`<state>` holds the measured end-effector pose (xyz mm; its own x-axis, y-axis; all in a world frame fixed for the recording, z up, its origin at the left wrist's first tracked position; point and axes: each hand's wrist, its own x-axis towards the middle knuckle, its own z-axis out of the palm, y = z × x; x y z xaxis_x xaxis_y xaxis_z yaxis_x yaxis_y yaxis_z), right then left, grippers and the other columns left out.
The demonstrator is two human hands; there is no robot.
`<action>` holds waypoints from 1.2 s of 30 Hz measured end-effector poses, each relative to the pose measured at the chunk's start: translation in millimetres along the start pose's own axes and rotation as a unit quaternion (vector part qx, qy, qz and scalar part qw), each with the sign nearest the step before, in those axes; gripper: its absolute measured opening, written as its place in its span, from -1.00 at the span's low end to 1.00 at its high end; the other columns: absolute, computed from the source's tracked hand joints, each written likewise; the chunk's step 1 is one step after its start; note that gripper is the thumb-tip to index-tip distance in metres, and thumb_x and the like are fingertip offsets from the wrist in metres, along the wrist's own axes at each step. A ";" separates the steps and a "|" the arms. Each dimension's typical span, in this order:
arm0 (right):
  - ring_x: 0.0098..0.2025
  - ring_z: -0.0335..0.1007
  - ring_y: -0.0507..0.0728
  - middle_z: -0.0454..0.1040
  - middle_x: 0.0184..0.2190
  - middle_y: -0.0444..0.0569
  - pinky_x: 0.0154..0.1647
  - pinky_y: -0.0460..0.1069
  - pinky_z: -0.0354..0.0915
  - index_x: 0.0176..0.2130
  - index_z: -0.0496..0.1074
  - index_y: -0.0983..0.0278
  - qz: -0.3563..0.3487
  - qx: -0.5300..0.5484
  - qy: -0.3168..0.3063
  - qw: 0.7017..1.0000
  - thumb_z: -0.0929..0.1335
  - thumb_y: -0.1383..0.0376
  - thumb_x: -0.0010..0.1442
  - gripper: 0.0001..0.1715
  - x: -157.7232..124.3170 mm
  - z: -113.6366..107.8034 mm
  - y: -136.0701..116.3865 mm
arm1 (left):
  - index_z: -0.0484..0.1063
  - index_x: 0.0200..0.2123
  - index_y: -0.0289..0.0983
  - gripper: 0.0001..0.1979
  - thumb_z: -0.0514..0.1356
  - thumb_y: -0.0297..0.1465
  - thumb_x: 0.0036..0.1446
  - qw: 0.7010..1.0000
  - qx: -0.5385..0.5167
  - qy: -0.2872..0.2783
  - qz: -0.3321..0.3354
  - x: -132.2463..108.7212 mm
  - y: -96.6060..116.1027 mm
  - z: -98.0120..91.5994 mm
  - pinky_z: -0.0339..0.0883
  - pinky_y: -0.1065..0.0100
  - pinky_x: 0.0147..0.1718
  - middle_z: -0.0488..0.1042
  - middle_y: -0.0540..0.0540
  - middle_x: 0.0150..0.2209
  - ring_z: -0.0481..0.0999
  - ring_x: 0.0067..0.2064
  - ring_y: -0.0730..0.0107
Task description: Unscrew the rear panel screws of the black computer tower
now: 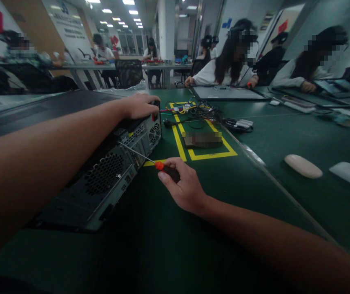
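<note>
A black desktop computer case (79, 100) lies on its side at the left, its metal back panel with vents and ports facing me. My left hand (141, 106) rests over its far top corner, fingers bent round the edge and gripping it; my forearm crosses in front of the case. In my right hand (187, 185) is a screwdriver (170, 171) with a black and orange handle, closed in my fingers. Its long thin shaft points up and left, the tip at the upper edge of the back panel. Whether the tip sits in a screw is too small to tell.
Yellow tape (213, 156) marks the green table (239, 196) beyond my right hand. Within it lie a dark flat block (202, 141), partly blurred, and tangled cables (202, 110). A pale rounded object (303, 166) lies right. People work across the table with flat panels (230, 93).
</note>
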<state>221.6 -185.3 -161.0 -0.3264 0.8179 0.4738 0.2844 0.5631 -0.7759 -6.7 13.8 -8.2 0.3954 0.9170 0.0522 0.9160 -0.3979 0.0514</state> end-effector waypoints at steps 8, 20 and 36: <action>-0.09 0.62 0.21 0.72 -0.06 0.02 0.02 0.13 0.49 0.07 0.58 0.17 -0.017 0.005 0.004 1.000 0.43 0.08 0.61 -0.76 -0.3 -1.3 1.5 | 0.44 0.66 -0.11 -0.08 0.04 0.08 0.33 1.000 0.023 -0.012 -0.005 0.2 0.7 -1.9 0.31 -0.05 0.59 0.56 -0.20 0.53 0.46 0.59 -0.23; -0.12 0.64 0.19 0.69 -0.08 -0.05 -0.02 0.11 0.50 0.07 0.44 0.11 0.011 0.019 -0.010 1.000 0.48 0.14 0.53 -0.78 -0.1 -1.2 -2.4 | 0.46 0.65 -0.03 -0.07 0.11 0.06 0.27 1.000 -0.003 -0.002 0.000 2.4 -3.0 -0.3 0.30 -0.14 0.57 0.61 -0.17 0.50 0.47 0.58 -0.33; -0.15 0.57 0.19 0.66 -0.12 -0.06 -0.01 0.12 0.48 -0.01 0.46 0.11 0.014 0.009 -0.002 1.000 0.48 0.12 0.54 -0.82 0.6 -1.1 -2.6 | 0.45 0.66 0.00 -0.07 0.13 0.04 0.24 1.000 -0.001 -0.005 -0.004 0.8 -1.1 -1.4 0.31 -0.19 0.57 0.62 -0.16 0.51 0.46 0.56 -0.40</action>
<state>221.6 -186.2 -158.2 -0.3219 0.8332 0.4496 0.2768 0.5369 -0.7969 -7.5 14.9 -6.9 0.3896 0.9201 0.0417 0.9187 -0.3914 0.0535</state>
